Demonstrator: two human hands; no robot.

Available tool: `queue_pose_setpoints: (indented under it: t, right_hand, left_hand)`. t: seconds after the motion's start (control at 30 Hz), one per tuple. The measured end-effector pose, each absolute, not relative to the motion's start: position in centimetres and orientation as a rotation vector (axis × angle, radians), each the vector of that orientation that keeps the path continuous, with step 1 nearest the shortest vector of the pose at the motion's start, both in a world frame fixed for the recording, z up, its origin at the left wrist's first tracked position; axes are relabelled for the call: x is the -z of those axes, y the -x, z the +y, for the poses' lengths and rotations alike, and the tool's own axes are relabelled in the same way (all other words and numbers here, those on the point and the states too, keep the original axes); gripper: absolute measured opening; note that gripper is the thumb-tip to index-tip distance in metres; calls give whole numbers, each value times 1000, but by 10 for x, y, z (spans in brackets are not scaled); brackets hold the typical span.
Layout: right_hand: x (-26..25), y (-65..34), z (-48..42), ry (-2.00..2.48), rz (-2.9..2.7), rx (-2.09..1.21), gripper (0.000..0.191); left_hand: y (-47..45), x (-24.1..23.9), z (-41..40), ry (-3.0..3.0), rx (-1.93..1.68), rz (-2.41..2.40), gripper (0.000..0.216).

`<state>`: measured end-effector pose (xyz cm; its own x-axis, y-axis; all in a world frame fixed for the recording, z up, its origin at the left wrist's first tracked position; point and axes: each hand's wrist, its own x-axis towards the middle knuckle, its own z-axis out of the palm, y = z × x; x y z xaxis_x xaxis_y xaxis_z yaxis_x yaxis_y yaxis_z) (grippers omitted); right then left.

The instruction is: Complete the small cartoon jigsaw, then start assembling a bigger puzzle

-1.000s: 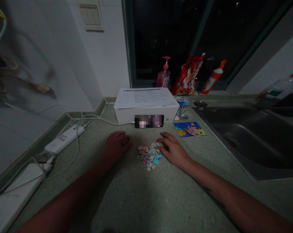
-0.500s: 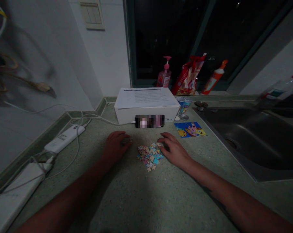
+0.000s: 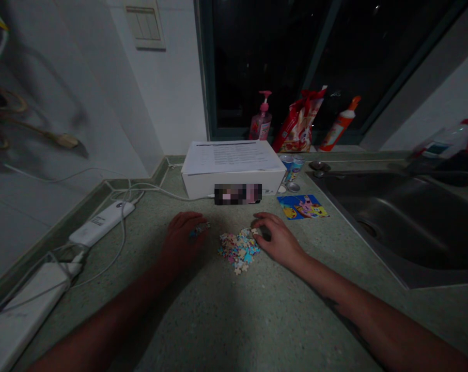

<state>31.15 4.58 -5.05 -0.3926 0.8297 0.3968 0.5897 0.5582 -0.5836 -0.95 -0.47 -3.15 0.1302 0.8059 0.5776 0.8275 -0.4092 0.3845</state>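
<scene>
A small heap of jigsaw puzzle pieces [image 3: 238, 249], in pale, pink and blue colours, lies on the speckled green counter [image 3: 237, 320]. My right hand [image 3: 277, 237] rests at the heap's right edge, thumb and forefinger closed around a pale puzzle piece [image 3: 254, 232]. Left of the heap, my left hand [image 3: 184, 238] hovers low with fingers loosely bent and apart. Under its fingertips are a few separate puzzle pieces [image 3: 199, 229], partly hidden. To the right lies a blue picture card [image 3: 302, 206] with cartoon figures.
A white box [image 3: 234, 178] with a printed sheet on top stands behind the heap, a phone [image 3: 237, 194] leaning on its front. Small cups [image 3: 294, 164] and lids sit beside it. The sink [image 3: 404, 222] is at right; power strips [image 3: 102, 222] and cables run along the left.
My left hand has turned slightly palm-down, and more of the pieces by its fingertips show, with some blue. My right hand has stayed at the heap's edge.
</scene>
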Motion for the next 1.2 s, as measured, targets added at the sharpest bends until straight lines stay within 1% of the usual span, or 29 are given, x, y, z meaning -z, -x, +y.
queue_pose_setpoints:
  t: [0.23,0.7,0.8,0.87,1.03,1.2]
  right_hand:
    - [43,-311,44,1066,-2098,-472,8]
    - [37,-308,42,1095,-2073,-537,7]
    - [34,-304,40,1076,-1929,-713,5]
    - [31,-300,35,1060,-1827,-917,10]
    - [19,-285,8,982,-1649,-1431,23]
    - [11,-274,-12,896,-1477,-1758,32]
  left_hand:
    - [8,30,-7,2343,1194,-1670,20]
    - [3,24,-14,2403,1212,-1537,20]
    - [-2,23,-20,2465,1208,-1440,20]
    - [-8,22,-27,2533,1200,-1339,21]
    - [-27,13,-44,2777,1237,-1238,32]
    - [-34,10,-53,2878,1335,-1159,32]
